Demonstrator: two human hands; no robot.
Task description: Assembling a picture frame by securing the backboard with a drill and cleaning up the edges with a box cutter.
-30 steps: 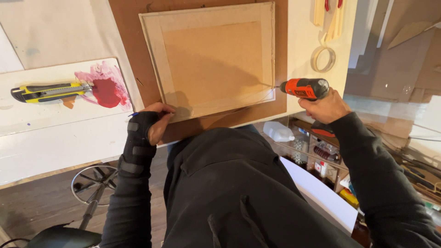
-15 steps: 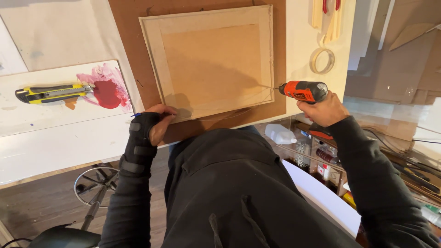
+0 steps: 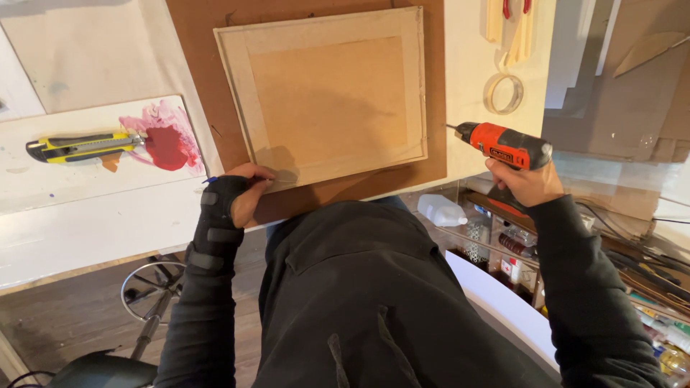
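Head view: I see my right hand (image 3: 528, 183) wrapped tight around the orange drill (image 3: 503, 146) past the table's right edge, bit off the wooden frame (image 3: 327, 97). My left hand (image 3: 241, 194) presses the frame's near corner.

Black hooded top w/ two drawstrings hanging at chest, long black sleeves to both wrists. Left hand (image 3: 241, 195) wears black wrist brace w/ strap bands across forearm; fingers bare. Right hand (image 3: 528, 183) bare, no glove.

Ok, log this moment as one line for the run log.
left hand: pressing wooden frame corner | right hand: gripping orange drill, bit off frame's right edge | utility knife: untouched, left
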